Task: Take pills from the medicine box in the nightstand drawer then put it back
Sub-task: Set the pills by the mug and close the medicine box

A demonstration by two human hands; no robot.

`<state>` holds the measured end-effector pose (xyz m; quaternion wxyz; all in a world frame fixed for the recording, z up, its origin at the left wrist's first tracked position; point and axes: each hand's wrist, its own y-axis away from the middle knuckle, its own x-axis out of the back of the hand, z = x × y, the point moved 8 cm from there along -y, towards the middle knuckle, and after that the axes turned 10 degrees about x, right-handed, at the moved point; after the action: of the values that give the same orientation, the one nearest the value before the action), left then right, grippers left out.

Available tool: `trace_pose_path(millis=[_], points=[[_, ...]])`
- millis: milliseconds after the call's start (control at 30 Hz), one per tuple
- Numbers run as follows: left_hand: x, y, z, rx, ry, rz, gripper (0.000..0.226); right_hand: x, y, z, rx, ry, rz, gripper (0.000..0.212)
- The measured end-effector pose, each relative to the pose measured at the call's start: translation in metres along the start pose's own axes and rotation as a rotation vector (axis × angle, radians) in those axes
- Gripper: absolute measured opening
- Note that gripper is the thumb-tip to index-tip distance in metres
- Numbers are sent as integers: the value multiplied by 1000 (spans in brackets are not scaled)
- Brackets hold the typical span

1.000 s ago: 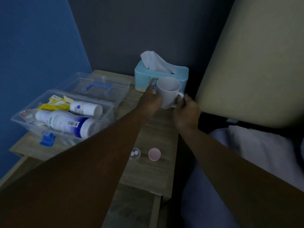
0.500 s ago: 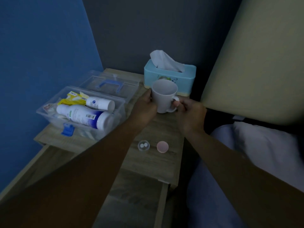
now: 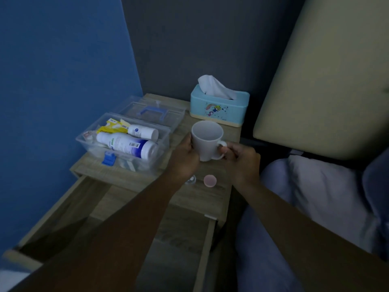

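Note:
A clear plastic medicine box (image 3: 90, 147) stands open on the left of the nightstand top (image 3: 200, 197), its lid with a blue handle (image 3: 153, 112) folded back behind it. Two white bottles (image 3: 128, 145) and a yellow packet lie inside. I hold a white mug (image 3: 207, 140) above the nightstand: my left hand (image 3: 185, 158) cups its side and my right hand (image 3: 240, 158) grips its handle. A small clear cap holding white pills (image 3: 191, 179) sits just under my left wrist, partly hidden. A pink round cap (image 3: 209, 180) lies beside it.
A light blue tissue box (image 3: 219, 108) stands at the back of the nightstand. The drawer (image 3: 174, 239) below is pulled open toward me. A beige padded headboard (image 3: 328, 81) and bedding with a pillow (image 3: 315, 197) lie to the right. A blue wall closes the left.
Both hands have brought the mug from beside the tissue box toward me, over the nightstand's middle. The view has shifted, so the open drawer shows more.

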<state>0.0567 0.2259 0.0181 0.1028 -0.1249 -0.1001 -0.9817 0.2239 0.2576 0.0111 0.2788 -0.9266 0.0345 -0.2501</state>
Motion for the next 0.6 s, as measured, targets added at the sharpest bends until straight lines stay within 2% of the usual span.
trace_pose_path(millis=[133,500,600], points=[[4,3,-7,30,-63,38,48,-2,6,1,-30,14,-16,14],[-1,9,-22,-4,-68,-8,56,-2,18,-6,-14,-21,-9,14],[-2,6,-28,-2,-91,-66,63,-3,23,-5,-62,-17,-30,16]])
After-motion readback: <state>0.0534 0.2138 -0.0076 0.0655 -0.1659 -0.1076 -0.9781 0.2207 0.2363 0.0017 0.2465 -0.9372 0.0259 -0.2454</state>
